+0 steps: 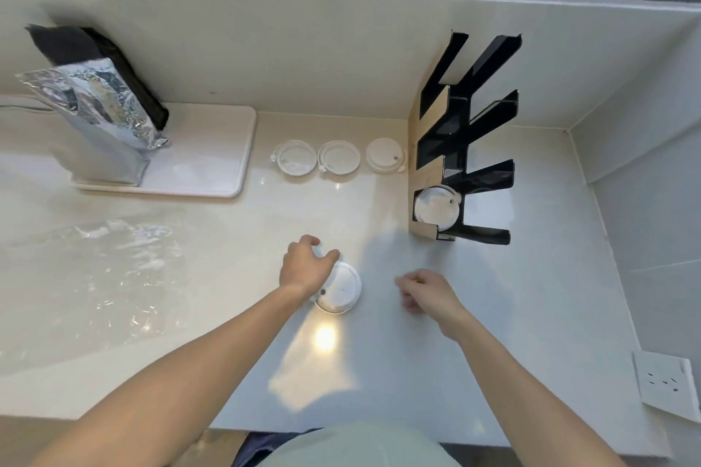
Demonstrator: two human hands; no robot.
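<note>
The left hand (pixel 305 269) covers part of the white lid (pixel 343 286); the right hand (pixel 426 294) is motion-blurred.

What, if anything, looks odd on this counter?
In the row of three, the right lid shows a solid white face, unlike the middle lid and left lid; crumpled clear film lies loose at the left.

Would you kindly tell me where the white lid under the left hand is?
In the head view, the white lid lies on the counter front and centre, gripped by the left hand, left of the right hand.
</note>
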